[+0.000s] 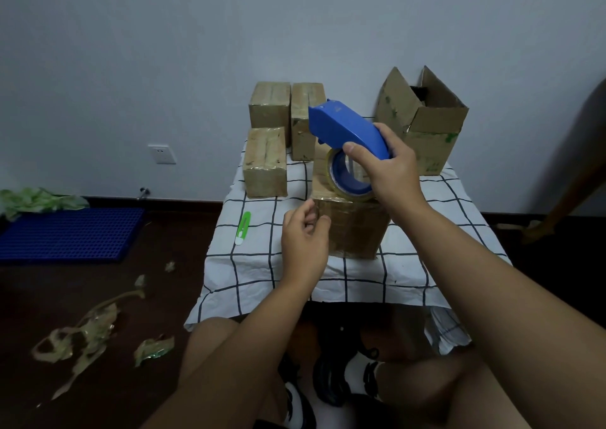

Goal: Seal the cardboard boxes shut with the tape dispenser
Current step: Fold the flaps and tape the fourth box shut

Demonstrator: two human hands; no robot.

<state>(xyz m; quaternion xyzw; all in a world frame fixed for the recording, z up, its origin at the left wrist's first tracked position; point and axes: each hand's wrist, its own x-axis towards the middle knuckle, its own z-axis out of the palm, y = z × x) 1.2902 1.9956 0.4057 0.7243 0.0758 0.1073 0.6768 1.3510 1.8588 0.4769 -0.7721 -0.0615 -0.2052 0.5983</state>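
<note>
Tape dispenser [349, 127]: rigid, light plastic, raised over front box [351, 225] on bench [249, 264]; my right hand [390, 166] grips its rear. Left hand [305, 232] pinches at box corner, seemingly tape. Hold by shell.

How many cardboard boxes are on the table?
5. Three closed boxes stand at the back left, one open box at the back right, and one box in front under the tape dispenser. Others may be hidden behind.
</note>
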